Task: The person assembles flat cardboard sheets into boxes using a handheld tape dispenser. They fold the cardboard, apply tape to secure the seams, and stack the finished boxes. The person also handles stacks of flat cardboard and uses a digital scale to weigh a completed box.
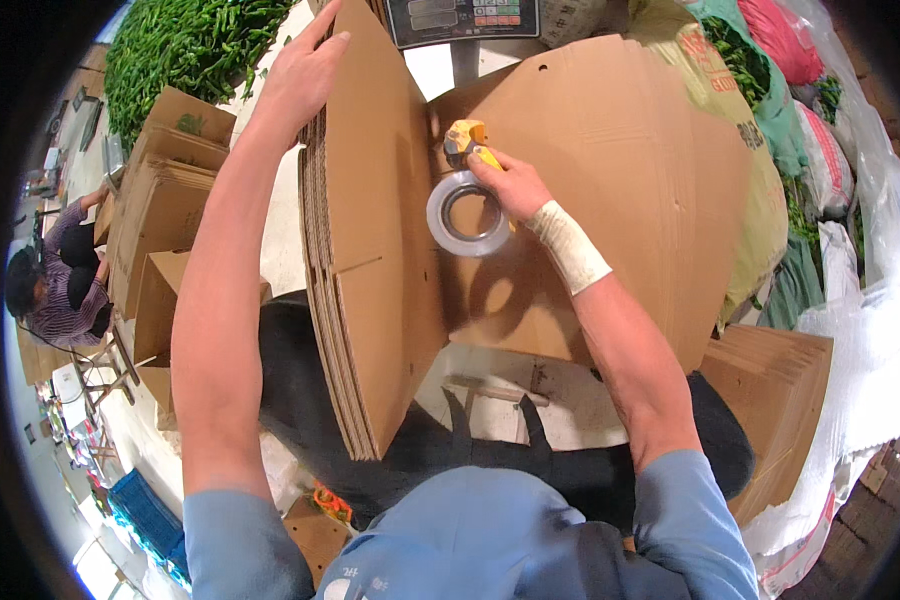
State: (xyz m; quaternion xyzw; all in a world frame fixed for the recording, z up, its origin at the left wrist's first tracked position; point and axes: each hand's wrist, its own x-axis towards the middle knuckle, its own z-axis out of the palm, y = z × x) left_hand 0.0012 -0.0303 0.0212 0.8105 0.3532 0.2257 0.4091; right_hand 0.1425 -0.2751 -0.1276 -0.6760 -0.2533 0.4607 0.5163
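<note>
My right hand (511, 186) is closed round the yellow handle of a tape dispenser (462, 137), which carries a wide roll of clear tape (438, 222). It hovers over a fanned pile of flattened cardboard boxes (610, 140), and its shadow falls on the top sheet. A worn, pale band (570, 247) wraps my right wrist. To the left, a thick stack of flat cardboard boxes (380, 230) stands tilted on edge. My left hand (300, 82) grips that stack near its upper far edge, thumb and a finger showing, the other fingers partly hidden.
A scale panel (462, 20) stands at the far side. Green chili peppers (185, 60) are heaped far left, behind more cardboard boxes (165, 200). A person (65, 270) sits at the left. Sacks (825, 160) line the right side, with folded cardboard (770, 400) nearer me.
</note>
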